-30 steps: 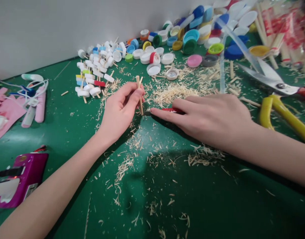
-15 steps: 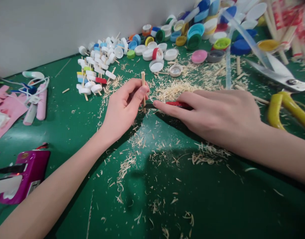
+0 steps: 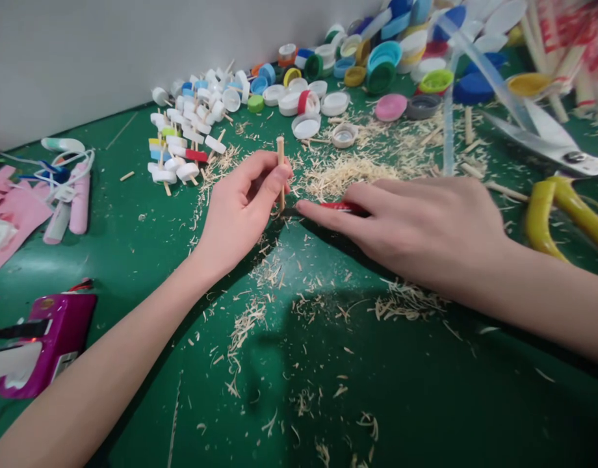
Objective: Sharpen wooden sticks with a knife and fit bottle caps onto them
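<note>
My left hand [image 3: 247, 201] pinches a short wooden stick [image 3: 280, 151] and holds it upright, its lower end at the green table. From the right, my right hand [image 3: 416, 221] is closed around a red-handled knife [image 3: 345, 207], most of whose handle is hidden by the fingers. The forefinger lies along the dark blade, and the blade's tip is at the stick's lower end. Pale wood shavings [image 3: 345, 174] lie in a heap just behind the knife and are scattered over the table around both hands.
White bottle caps on small sticks [image 3: 186, 140] cluster at the back left. Loose coloured caps [image 3: 383, 78] pile up along the wall. Open scissors with yellow handles [image 3: 547, 214] lie at the right. A purple device [image 3: 67, 325] and a pink glue gun-like tube [image 3: 79, 201] are at the left.
The right hand and knife have shifted slightly left, the forefinger closer to the stick. The left hand keeps its pinch on the stick, almost unmoved.
</note>
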The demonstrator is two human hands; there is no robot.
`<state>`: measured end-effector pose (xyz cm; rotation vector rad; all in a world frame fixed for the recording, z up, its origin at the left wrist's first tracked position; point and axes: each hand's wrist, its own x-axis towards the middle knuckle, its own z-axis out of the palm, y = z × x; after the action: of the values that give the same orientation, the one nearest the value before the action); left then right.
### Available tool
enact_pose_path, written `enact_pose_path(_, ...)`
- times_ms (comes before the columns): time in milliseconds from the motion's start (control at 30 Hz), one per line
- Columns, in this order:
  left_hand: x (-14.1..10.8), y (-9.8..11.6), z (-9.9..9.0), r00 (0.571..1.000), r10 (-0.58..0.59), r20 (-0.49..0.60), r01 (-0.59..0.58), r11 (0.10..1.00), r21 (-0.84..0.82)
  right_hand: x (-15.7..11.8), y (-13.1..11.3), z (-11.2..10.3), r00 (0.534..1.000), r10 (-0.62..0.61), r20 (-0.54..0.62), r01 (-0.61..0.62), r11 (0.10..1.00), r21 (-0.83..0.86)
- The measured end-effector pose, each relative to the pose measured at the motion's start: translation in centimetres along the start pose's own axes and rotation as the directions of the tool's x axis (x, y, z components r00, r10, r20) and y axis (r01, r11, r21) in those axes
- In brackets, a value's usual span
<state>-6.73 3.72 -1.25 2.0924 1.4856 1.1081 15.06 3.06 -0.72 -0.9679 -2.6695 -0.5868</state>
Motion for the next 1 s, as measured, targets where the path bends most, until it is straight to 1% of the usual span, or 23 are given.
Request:
enact_pose_path(100,0.0,0.1,0.0,1.0,-0.011,0.001,0.011,1.0,0.01,0.1,-0.1,0.0,0.995,0.022,0.1,-0.03,0.996,0.081)
enact_pose_path(200,0.0,0.1,-0.1,1.0,-0.015,0.0,0.015,1.0,0.015,0.3,0.1,-0.3,0.986,0.119,0.12,-0.13,0.988,0.084)
enact_pose_path(300,0.0,0.0,-0.1,1.0,-0.028,-0.012,0.028,0.999,0.017,0.4,0.7,-1.5,0.959,0.219,0.177,-0.241,0.964,0.111)
enact_pose_path(367,0.0,0.0,-0.2,0.999,-0.046,-0.01,0.046,0.999,-0.008,0.4,1.2,-2.6,0.932,0.269,0.242,-0.324,0.918,0.23)
enact_pose_path(433,0.0,-0.1,-0.1,0.998,-0.059,-0.002,0.059,0.997,-0.055,0.1,1.8,-3.8,0.907,0.289,0.307,-0.395,0.837,0.379)
enact_pose_path(500,0.0,-0.1,-0.1,0.998,-0.068,0.002,0.068,0.993,-0.095,-0.3,2.3,-4.6,0.889,0.295,0.35,-0.437,0.773,0.459)
enact_pose_path(533,0.0,-0.1,-0.1,0.997,-0.071,0.001,0.071,0.991,-0.11,-0.4,2.4,-4.8,0.882,0.309,0.355,-0.451,0.769,0.453)
enact_pose_path(567,0.0,-0.1,-0.1,0.997,-0.074,0.001,0.074,0.99,-0.122,-0.5,2.5,-4.9,0.875,0.339,0.345,-0.466,0.783,0.413)
enact_pose_path(633,0.0,0.0,-0.1,0.997,-0.082,0.006,0.082,0.987,-0.139,-0.4,2.4,-4.7,0.862,0.432,0.265,-0.499,0.817,0.289)
enact_pose_path(667,0.0,0.0,-0.1,0.996,-0.089,0.008,0.089,0.986,-0.144,-0.2,2.3,-4.5,0.855,0.471,0.218,-0.516,0.82,0.249)
enact_pose_path(733,0.0,0.2,-0.1,0.993,-0.114,0.011,0.114,0.983,-0.143,0.5,2.1,-3.9,0.844,0.514,0.154,-0.536,0.81,0.238)
enact_pose_path(767,0.0,0.3,-0.1,0.992,-0.127,0.01,0.127,0.982,-0.142,0.8,2.0,-3.6,0.844,0.516,0.146,-0.536,0.811,0.235)
enact_pose_path(800,0.0,0.4,-0.2,0.99,-0.138,0.007,0.137,0.98,-0.144,1.1,1.9,-3.3,0.846,0.514,0.144,-0.533,0.824,0.194)
enact_pose_path(867,0.0,0.5,-0.2,0.989,-0.148,0.003,0.147,0.978,-0.146,1.2,1.9,-2.8,0.858,0.495,0.136,-0.505,0.862,0.047)
enact_pose_path(933,0.0,0.6,-0.2,0.989,-0.147,-0.003,0.145,0.98,-0.136,0.8,1.8,-2.3,0.895,0.433,0.106,-0.426,0.9,-0.09)
enact_pose_path(1000,0.0,0.6,-0.3,0.989,-0.147,-0.007,0.145,0.982,-0.119,0.2,1.7,-1.9,0.941,0.337,0.021,-0.329,0.929,-0.169)
